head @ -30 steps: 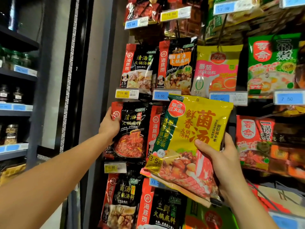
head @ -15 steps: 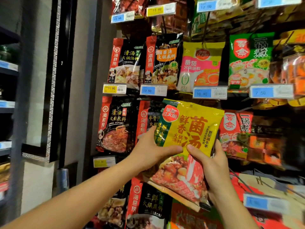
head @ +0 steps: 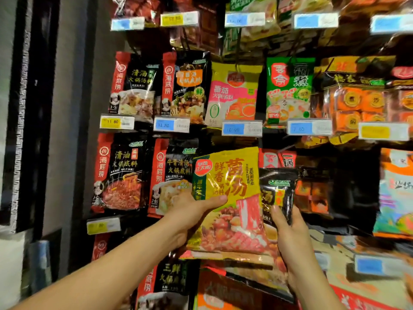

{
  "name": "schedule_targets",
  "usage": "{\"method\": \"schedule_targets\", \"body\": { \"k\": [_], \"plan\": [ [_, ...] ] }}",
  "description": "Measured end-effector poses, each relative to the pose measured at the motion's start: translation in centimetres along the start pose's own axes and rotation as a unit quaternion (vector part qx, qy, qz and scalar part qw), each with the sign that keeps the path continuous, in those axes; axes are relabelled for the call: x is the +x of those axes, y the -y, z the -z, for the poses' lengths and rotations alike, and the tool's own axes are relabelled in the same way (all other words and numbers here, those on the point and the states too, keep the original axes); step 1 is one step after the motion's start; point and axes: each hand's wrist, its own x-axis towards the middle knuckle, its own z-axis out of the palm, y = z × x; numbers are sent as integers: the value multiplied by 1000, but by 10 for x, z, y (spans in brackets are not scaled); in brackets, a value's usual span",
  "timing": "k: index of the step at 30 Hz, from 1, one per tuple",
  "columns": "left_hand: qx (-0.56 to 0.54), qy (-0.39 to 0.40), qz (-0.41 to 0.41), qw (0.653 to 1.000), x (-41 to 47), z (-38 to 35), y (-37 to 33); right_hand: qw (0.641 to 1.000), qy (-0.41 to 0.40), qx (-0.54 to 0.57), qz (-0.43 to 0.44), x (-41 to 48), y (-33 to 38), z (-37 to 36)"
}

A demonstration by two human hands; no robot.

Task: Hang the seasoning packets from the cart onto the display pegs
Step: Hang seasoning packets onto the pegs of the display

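Observation:
A yellow seasoning packet [head: 230,198] with red characters and a meat picture is held upright in front of the display's middle row. My left hand [head: 192,211] grips its left edge, thumb across the front. My right hand [head: 288,233] holds its lower right side, and a smaller black packet [head: 277,193] sits behind the yellow one against those fingers. The packet's top edge lies just under the blue price tag [head: 241,129]. The peg behind it is hidden. The cart is out of view.
Black-and-red hotpot packets [head: 125,173] hang to the left, with a pink-yellow packet [head: 234,92] and a green packet [head: 289,90] in the row above. A dark gap [head: 355,186] opens to the right. A black pillar [head: 35,108] borders the display on the left.
My left hand left the black-and-red packet on the left and took hold of the yellow packet's left edge. The packet has turned upright and shifted right, and the black packet now shows behind it.

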Motion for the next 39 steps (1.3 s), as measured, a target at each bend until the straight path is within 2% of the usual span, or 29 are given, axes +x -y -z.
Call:
{"method": "schedule_targets", "body": {
  "k": [5, 10, 17, 25, 39],
  "plan": [
    [42, 37, -49, 997, 10, -3, -13, 995, -63, -73, 24, 8, -1, 38],
    [67, 12, -145, 987, 17, 2, -14, 984, -134, -108, 43, 13, 14, 73],
    [79, -14, -212, 974, 23, -12, -17, 982, -149, -105, 45, 19, 33, 86],
    [13, -5, -182, 983, 43, -24, -26, 982, -153, -99, 44, 20, 32, 85],
    [0, 13, -93, 996, 58, -7, -41, 985, -139, -87, 48, 20, 37, 98]
  ]
}}
